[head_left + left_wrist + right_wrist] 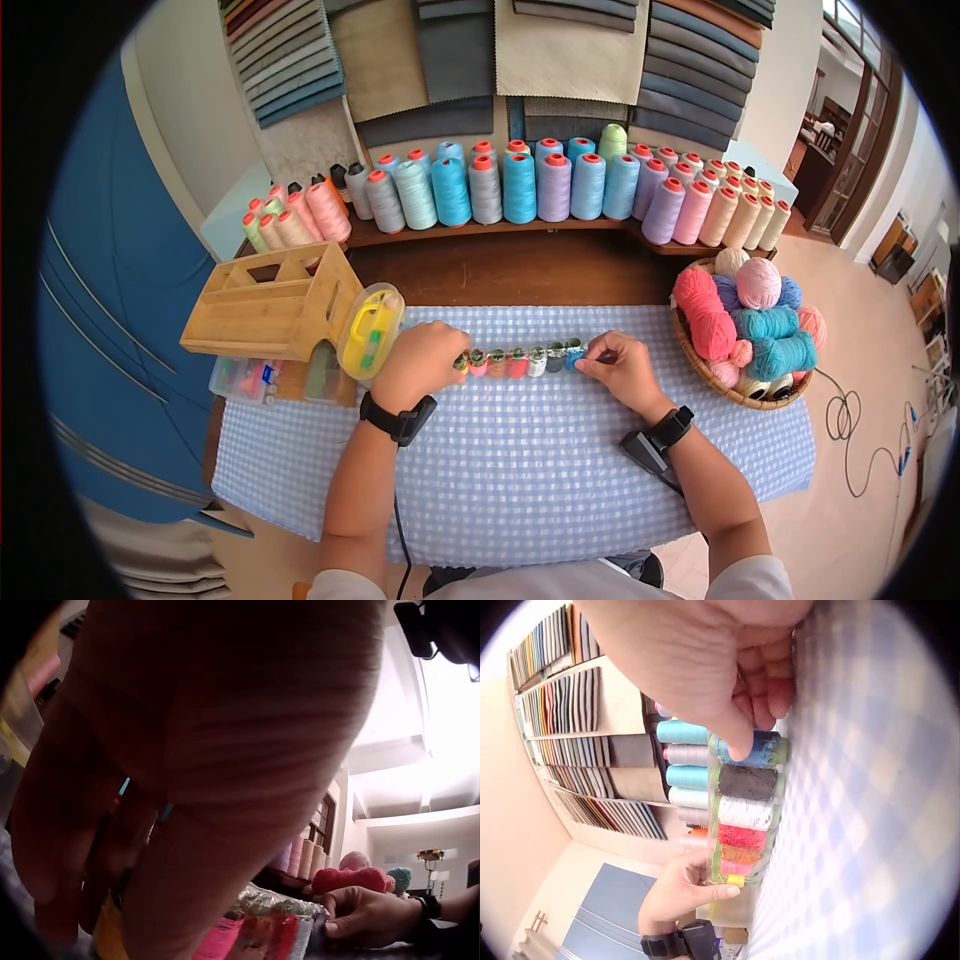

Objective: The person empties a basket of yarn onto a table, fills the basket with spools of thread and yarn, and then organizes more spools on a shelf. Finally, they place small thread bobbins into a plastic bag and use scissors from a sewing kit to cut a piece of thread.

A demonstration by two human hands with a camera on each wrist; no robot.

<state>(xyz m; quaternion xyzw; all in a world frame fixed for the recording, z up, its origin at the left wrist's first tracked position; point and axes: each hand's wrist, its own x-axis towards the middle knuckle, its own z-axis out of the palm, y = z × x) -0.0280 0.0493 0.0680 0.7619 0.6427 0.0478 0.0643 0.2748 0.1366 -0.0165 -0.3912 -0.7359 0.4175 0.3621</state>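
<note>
A row of small thread spools [516, 367] stands on the checked cloth between both hands. In the right wrist view their green ends show, with blue, black, white, red, orange, pink and yellow thread. My left hand [425, 352] grips the left end of the row, its thumb beside the yellow spool [736, 880]; its other fingers are partly hidden. At the opposite end my right hand [620, 362] pinches the blue spool [754, 756], thumb pressed on its thread and the remaining fingers curled behind.
On the left stand a wooden organiser [270, 310] and a clear box with a yellow insert [370, 330]. A wicker basket [770, 403] of yarn balls sits at the right. Large thread cones [520, 190] line a shelf behind the checked cloth [500, 470].
</note>
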